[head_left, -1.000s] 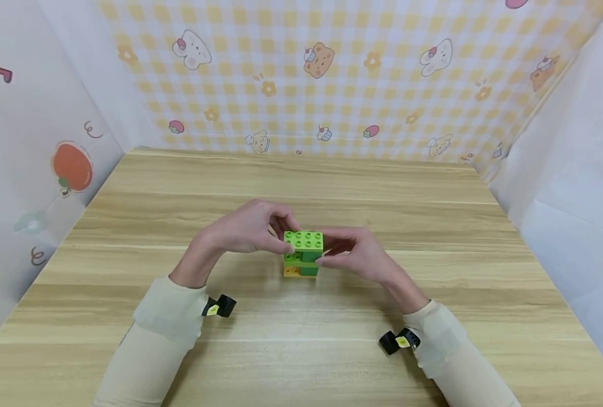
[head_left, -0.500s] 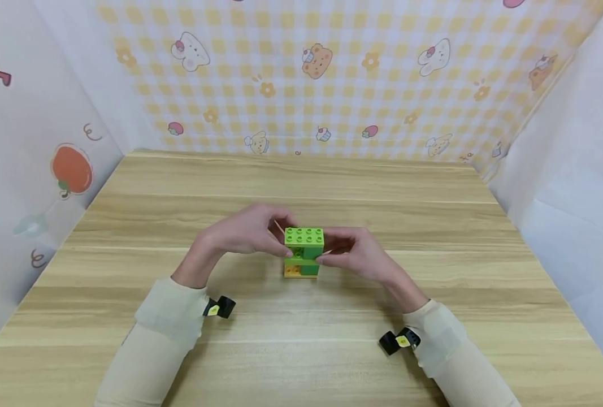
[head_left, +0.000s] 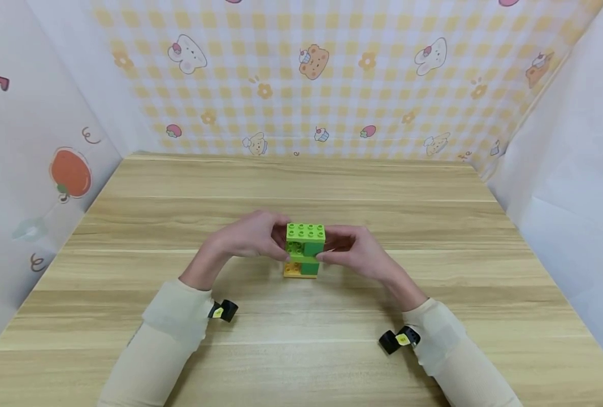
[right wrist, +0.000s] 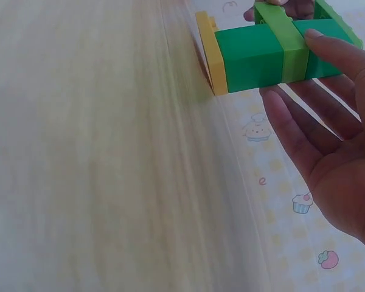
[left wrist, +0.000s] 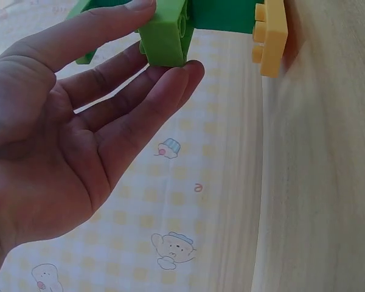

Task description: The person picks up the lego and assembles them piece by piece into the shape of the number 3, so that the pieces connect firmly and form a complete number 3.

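Observation:
A stack of toy building bricks stands at mid-table in the head view. Its yellow-orange base brick (head_left: 292, 269) is lowest; above come a dark green brick (head_left: 309, 269), a light green brick (head_left: 301, 259), another dark green brick (head_left: 313, 249) and a light green top brick (head_left: 306, 232). My left hand (head_left: 250, 237) pinches the middle light green brick (left wrist: 164, 36) at its left end, thumb in front and fingers behind. From the right, my right hand (head_left: 359, 252) grips the stack, its thumb near the upper dark green brick (right wrist: 322, 48). Whether the base touches the table cannot be told.
The wooden table (head_left: 301, 362) spreads around the stack. Behind it hangs a yellow checked cloth (head_left: 281, 107), with white sheets (head_left: 576, 215) at the sides. Small black cameras (head_left: 223, 310) are strapped at both wrists.
My left hand has slid down from the top brick to the middle light green brick. The stack's top sits slightly higher in view, with more of its front showing. My right hand keeps its grip.

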Demonstrator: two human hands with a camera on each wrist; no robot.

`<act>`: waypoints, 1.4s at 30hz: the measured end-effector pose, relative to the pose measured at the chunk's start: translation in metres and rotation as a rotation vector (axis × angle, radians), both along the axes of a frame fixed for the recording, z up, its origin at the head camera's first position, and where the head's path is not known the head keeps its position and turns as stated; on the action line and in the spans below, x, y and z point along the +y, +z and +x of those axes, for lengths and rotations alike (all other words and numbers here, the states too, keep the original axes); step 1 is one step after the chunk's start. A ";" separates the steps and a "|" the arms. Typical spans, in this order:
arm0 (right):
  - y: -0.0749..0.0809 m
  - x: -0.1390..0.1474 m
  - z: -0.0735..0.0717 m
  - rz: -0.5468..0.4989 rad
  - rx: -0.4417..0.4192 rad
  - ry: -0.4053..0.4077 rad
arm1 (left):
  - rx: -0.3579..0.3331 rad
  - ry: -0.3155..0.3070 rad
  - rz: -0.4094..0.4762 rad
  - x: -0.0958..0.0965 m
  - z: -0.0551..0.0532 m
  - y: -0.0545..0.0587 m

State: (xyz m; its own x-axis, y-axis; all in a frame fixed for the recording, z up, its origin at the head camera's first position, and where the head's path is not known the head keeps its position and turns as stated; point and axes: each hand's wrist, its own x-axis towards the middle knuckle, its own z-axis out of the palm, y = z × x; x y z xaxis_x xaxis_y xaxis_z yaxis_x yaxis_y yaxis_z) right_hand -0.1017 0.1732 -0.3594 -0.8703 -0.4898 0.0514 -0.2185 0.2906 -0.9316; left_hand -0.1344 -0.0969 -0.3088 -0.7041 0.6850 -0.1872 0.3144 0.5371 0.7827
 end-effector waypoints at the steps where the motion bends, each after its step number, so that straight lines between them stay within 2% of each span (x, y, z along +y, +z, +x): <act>1: 0.000 0.000 0.000 -0.003 -0.001 0.000 | -0.002 0.003 -0.006 0.000 0.000 0.000; 5: -0.001 -0.001 -0.001 -0.007 -0.018 -0.017 | -0.012 0.016 -0.004 -0.002 -0.001 -0.001; 16: 0.002 -0.006 -0.003 -0.069 -0.048 -0.048 | -0.100 0.043 0.094 -0.010 -0.008 -0.006; 23: 0.004 -0.011 -0.003 -0.106 -0.085 -0.096 | -0.090 0.068 0.091 -0.014 -0.011 -0.008; 30: 0.006 -0.013 -0.007 -0.092 -0.136 -0.131 | -0.079 0.092 0.104 -0.017 -0.014 -0.010; 42: 0.009 -0.019 -0.023 -0.112 -0.246 -0.191 | -0.103 0.217 0.153 -0.021 -0.018 -0.012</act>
